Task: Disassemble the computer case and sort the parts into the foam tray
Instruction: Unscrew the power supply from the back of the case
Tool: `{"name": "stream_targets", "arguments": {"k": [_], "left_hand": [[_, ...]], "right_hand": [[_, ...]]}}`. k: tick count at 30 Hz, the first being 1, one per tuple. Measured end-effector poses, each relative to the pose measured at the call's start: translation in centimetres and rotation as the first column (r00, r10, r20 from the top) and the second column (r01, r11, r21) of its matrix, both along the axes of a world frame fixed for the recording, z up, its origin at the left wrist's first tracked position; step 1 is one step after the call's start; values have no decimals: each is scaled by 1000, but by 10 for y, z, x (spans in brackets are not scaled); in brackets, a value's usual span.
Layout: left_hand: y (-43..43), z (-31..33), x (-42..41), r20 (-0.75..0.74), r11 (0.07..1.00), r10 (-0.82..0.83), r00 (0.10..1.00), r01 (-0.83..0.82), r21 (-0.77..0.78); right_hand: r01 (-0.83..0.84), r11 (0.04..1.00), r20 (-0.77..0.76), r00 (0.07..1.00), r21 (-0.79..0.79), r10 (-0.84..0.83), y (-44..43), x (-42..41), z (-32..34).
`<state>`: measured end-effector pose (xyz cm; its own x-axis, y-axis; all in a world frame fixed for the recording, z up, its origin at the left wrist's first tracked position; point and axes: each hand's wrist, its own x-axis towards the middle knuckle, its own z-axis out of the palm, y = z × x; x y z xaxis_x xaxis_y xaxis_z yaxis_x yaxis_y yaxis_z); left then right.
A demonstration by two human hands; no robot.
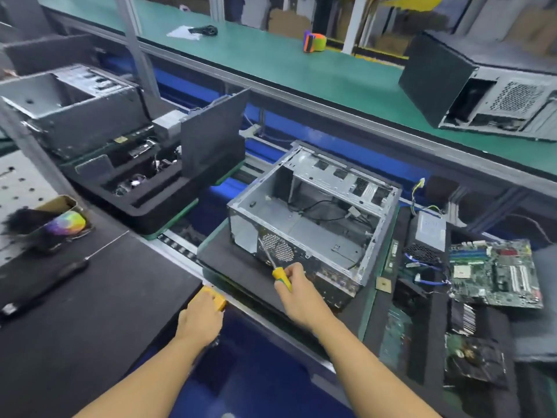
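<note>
Two bare arms come up from 6 o'clock. On one, the left hand (pixel 200 318) lies at the corner of a flat black mat (pixel 90 312), with its fingers bent over a small yellow block (pixel 220 300), holding it. On the other, the right hand (pixel 297 292) is wrapped tight round the yellow and green handle of a screwdriver (pixel 281 277). Its thin shiny rod leans up toward 11 o'clock, and its tip is at the round, holey grille on the near wall of the computer case (pixel 313 212). That case sits in the middle, a grey metal box with its top side off. It has straight hard rims, and black wires lie loose inside. It stands on a soft dark pad (pixel 235 267), with bare pad showing on its 8 o'clock side. Between the mat and the pad runs a smooth blue strip (pixel 241 357), and the arms pass over it. At 3 o'clock from the case, just beside it, lies the foam tray (pixel 435 336), black and spongy, with cut-out pockets. A green motherboard (pixel 494 273) lies tilted on it, and a grey power supply box (pixel 428 233) with blue wires stands at its far end. At 10 o'clock a second foam tray (pixel 156 206) holds more parts. A long black tool (pixel 45 285) lies on the mat at 9 o'clock. A smooth green bench (pixel 301 64) crosses from 11 to 3 o'clock.
</note>
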<state>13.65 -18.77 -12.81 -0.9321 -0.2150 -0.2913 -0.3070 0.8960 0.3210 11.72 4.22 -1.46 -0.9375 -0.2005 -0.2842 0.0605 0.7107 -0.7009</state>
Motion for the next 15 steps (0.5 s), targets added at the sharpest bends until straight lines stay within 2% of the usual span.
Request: {"name": "stream_targets", "arguments": {"k": [4, 7, 15], "left_hand": [[-26, -22, -1, 191, 965, -207, 960, 232, -122], [-35, -37, -4, 299, 954, -224, 927, 272, -128], [-44, -54, -8, 172, 884, -332, 928, 369, -287]], "right_hand": [[15, 1000, 103, 995, -11, -13, -33, -10, -19], [41, 999, 141, 989, -19, -38, -46, -14, -32], [57, 998, 159, 986, -16, -54, -58, -18, -45]]}}
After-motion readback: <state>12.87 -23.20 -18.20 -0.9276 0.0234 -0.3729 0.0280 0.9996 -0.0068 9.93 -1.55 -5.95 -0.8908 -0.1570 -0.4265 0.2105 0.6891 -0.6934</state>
